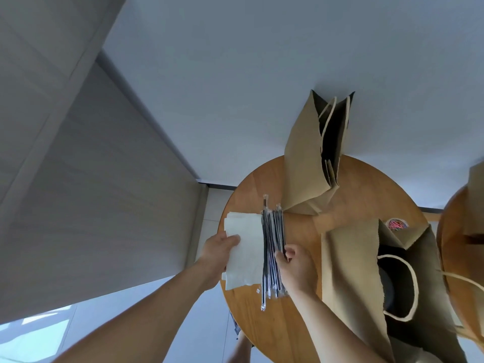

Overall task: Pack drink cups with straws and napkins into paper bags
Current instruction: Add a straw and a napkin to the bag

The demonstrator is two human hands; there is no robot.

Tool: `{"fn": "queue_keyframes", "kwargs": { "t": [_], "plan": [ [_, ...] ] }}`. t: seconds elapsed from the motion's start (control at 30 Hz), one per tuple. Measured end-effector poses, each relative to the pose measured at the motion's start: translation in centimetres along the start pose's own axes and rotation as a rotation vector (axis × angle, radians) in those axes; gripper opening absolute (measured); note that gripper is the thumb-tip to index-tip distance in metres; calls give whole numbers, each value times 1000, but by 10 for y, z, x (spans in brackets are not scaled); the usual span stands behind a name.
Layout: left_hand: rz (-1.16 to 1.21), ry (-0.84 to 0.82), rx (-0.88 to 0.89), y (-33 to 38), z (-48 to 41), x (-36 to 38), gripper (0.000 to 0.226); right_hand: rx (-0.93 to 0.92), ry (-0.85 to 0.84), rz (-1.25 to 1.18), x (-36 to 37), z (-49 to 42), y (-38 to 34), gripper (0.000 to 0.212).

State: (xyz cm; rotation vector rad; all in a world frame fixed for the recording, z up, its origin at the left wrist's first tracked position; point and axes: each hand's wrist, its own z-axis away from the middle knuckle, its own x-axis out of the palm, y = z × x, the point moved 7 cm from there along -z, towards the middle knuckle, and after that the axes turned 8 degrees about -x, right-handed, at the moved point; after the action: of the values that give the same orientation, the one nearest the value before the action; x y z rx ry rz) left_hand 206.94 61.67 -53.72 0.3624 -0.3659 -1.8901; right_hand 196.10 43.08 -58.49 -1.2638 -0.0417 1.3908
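A: Where's the stuff?
B: All on the round wood bench (246,195). Napkins (248,231), a white stack, at its left edge. Straws (273,231), black in clear wrap, lie touching the napkins' right side.
A: Grips?
B: Left grip (221,248) pinches the top napkin at its near-left edge, thumb on top. Right grip (294,260) is curled on the straws, fingertips nipping a few approx. mid-bundle.
A: Bags?
B: 3, brown paper w/ cord handles. Far bag (303,158) stands open at the bench's back, just behind the straws. Near bag (348,271) is right of the right grip, mouth open, w/ a dark round thing (390,273) inside. Cup prob., can't tell. 3rd bag (475,195) is at the frame's right edge, on a 2nd bench (450,244).
A: Any print, logos?
B: Bag sides look plain brown. Straw wrap too small to read. Tub of coloured clips (396,223) sits behind the near bag.
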Motion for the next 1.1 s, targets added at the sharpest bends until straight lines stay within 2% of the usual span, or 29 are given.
{"fn": "queue_keyframes", "kwargs": {
  "t": [0.1,0.2,0.37,0.57,0.7,0.77,0.83,0.93,1.0,1.1],
  "plan": [
    [-22,35,9,-3,1,-4,21,-53,-132,306,15,-4,16,28],
    [-34,57,24,-5,5,-6,18,-45,-167,367,26,-8,23,25],
    [-34,81,19,-5,8,-4,18,-10,-126,319,22,-10,25,10],
    [-71,101,43,4,16,4,14,9,-55,259,-4,-3,9,14],
    [-80,116,105,23,34,14,14,-137,-2,-30,-36,19,-41,15],
    [-79,112,147,37,49,21,15,-217,-47,-235,-52,41,-71,8],
    [-75,100,192,51,66,28,14,-264,-123,-315,-66,63,-95,5],
    [-26,44,243,64,93,36,16,-298,-184,-289,-86,83,-116,7],
    [-8,12,290,71,112,40,13,-298,-177,-255,-101,89,-124,3],
    [-35,-29,385,80,139,46,14,-326,-155,-201,-120,95,-132,10]
  ]
}}
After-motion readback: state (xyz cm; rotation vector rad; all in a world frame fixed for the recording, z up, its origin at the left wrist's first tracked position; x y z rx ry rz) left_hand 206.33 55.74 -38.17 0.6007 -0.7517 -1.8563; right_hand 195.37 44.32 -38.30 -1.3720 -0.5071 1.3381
